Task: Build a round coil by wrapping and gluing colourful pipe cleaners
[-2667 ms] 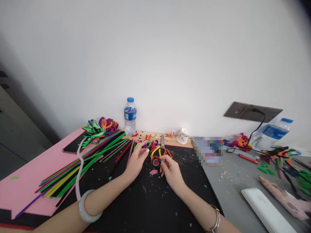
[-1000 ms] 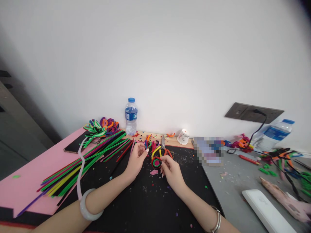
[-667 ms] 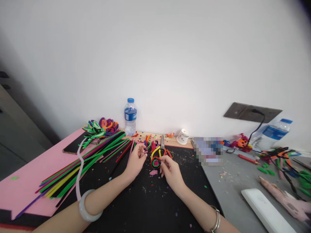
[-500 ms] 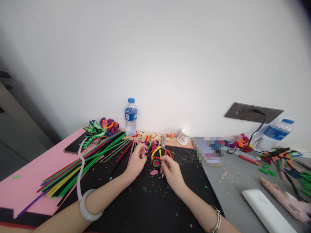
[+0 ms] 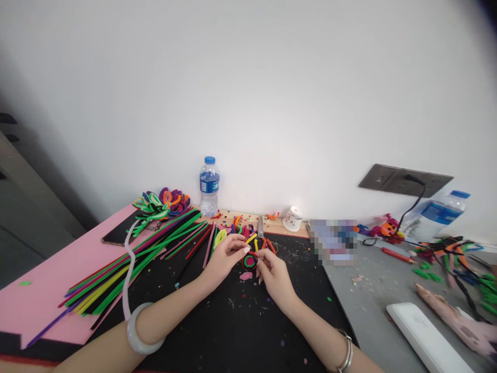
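Note:
A small coiled disc of pipe cleaners (image 5: 249, 260), black and red outside with green and pink inside, stands on the black mat (image 5: 217, 321). My right hand (image 5: 274, 274) pinches its right edge. My left hand (image 5: 225, 256) has come up to the disc's left side, fingers curled, thumb and fingertip touching its upper rim. Several short bent pipe cleaner pieces (image 5: 237, 228) lie just behind the hands, and a small pink scrap (image 5: 245, 276) lies in front of the disc.
A fan of long pipe cleaners (image 5: 132, 259) spreads over the pink foam sheet (image 5: 42, 290) at left, beside a phone (image 5: 116, 235) and looped flowers (image 5: 163, 202). Scissors (image 5: 260, 230), a water bottle (image 5: 209, 185) and a tape roll (image 5: 293, 217) stand behind. Another person's hand (image 5: 454, 316) rests at right.
My left hand left the short pieces behind and moved right to the coiled disc, now touching it. My right hand has kept its hold on the disc.

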`<state>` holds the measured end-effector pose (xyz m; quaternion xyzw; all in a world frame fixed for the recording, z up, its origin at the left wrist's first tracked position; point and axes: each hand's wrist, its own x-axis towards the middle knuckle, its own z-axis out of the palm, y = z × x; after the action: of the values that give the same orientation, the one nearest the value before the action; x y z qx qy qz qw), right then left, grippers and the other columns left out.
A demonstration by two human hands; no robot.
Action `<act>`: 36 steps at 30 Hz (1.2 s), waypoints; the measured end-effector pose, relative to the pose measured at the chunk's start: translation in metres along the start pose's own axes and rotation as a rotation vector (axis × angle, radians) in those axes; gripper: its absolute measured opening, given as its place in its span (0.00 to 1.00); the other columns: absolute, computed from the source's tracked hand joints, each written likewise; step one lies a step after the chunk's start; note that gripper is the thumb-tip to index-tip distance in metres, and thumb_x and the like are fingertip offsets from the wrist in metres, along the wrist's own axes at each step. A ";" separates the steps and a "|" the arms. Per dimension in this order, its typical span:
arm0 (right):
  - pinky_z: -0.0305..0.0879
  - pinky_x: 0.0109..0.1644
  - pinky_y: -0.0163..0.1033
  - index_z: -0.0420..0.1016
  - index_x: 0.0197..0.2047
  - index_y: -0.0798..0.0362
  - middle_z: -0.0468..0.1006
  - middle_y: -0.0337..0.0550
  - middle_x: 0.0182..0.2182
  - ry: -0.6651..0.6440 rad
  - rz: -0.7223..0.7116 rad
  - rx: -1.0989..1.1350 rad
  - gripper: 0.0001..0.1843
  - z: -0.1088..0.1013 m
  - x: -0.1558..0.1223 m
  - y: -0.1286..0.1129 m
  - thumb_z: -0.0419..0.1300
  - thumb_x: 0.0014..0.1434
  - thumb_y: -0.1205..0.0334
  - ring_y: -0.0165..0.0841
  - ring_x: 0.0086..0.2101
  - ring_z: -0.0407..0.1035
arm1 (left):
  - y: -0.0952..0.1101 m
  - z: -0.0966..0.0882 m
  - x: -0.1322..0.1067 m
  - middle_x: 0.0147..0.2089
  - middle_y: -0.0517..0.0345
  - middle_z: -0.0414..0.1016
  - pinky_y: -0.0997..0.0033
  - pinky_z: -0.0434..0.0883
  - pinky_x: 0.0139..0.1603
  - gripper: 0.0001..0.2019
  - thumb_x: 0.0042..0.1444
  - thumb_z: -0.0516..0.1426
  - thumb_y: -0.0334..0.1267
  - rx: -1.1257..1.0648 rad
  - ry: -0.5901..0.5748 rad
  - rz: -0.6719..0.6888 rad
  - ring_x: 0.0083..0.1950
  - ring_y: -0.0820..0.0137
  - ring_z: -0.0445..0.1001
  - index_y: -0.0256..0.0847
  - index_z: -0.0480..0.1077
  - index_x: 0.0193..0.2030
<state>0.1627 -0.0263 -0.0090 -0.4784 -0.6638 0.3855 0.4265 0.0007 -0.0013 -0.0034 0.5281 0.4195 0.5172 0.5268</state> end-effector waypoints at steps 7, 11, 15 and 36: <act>0.63 0.23 0.32 0.69 0.35 0.50 0.65 0.33 0.19 0.000 -0.026 -0.033 0.08 0.000 -0.001 0.000 0.50 0.59 0.67 0.30 0.19 0.64 | -0.004 -0.002 -0.001 0.32 0.57 0.79 0.63 0.70 0.43 0.13 0.46 0.63 0.38 0.024 -0.039 -0.015 0.37 0.63 0.78 0.41 0.70 0.40; 0.63 0.23 0.32 0.70 0.35 0.50 0.66 0.34 0.20 0.003 -0.038 -0.052 0.08 0.000 -0.001 0.000 0.50 0.59 0.68 0.30 0.20 0.64 | -0.004 -0.002 -0.001 0.30 0.60 0.79 0.62 0.70 0.42 0.13 0.45 0.63 0.38 0.034 -0.039 -0.018 0.35 0.64 0.78 0.42 0.70 0.39; 0.63 0.23 0.32 0.70 0.35 0.50 0.65 0.34 0.19 -0.001 -0.043 -0.066 0.08 -0.001 -0.001 0.001 0.50 0.59 0.67 0.30 0.20 0.63 | -0.004 -0.002 0.000 0.29 0.60 0.79 0.63 0.70 0.42 0.13 0.45 0.63 0.38 0.034 -0.032 -0.020 0.35 0.64 0.78 0.41 0.70 0.39; 0.62 0.23 0.32 0.69 0.35 0.51 0.65 0.33 0.20 -0.007 -0.046 -0.089 0.08 -0.001 -0.001 0.001 0.49 0.60 0.68 0.30 0.20 0.63 | -0.003 -0.002 -0.001 0.33 0.56 0.79 0.64 0.70 0.44 0.13 0.46 0.63 0.38 0.032 -0.021 -0.025 0.38 0.64 0.77 0.39 0.71 0.39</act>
<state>0.1642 -0.0267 -0.0100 -0.4801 -0.6928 0.3473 0.4110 -0.0010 -0.0019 -0.0064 0.5367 0.4286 0.4984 0.5290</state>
